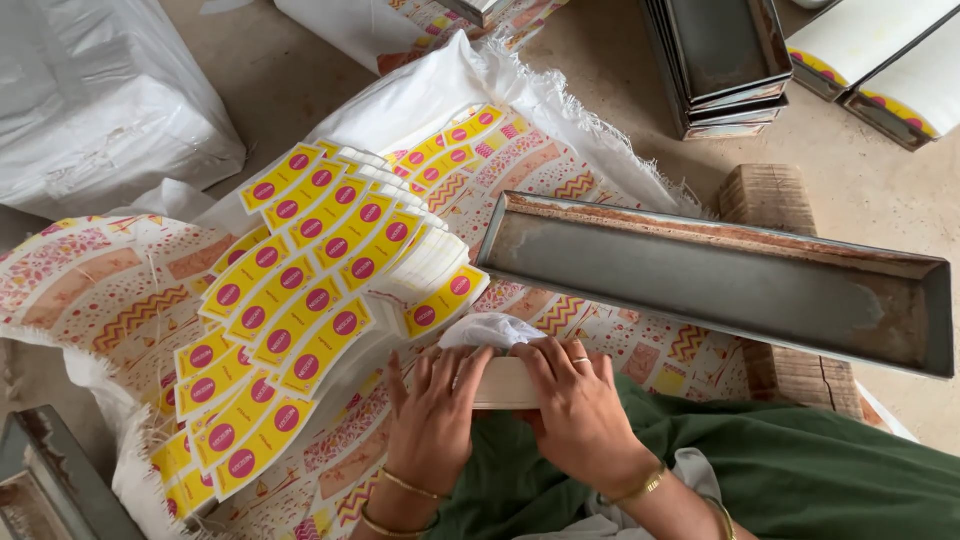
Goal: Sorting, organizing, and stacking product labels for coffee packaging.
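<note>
My left hand (432,410) and my right hand (578,405) both rest on a small pale block wrapped in white paper (503,378), fingers pressing its top and sides in my lap. The white paper (490,330) bunches up at the block's far end. Just beyond the hands lies a fanned stack of yellow paper liners with pink round marks (320,280). A long grey metal tin (720,280) lies tilted to the right of the stack, a little beyond my right hand.
A printed woven sack (110,280) covers the floor under the liners. Stacked metal tins (725,60) stand at the back, with filled tins (880,60) at the far right. A white bag (95,100) sits at the back left, a brick (770,195) behind the long tin.
</note>
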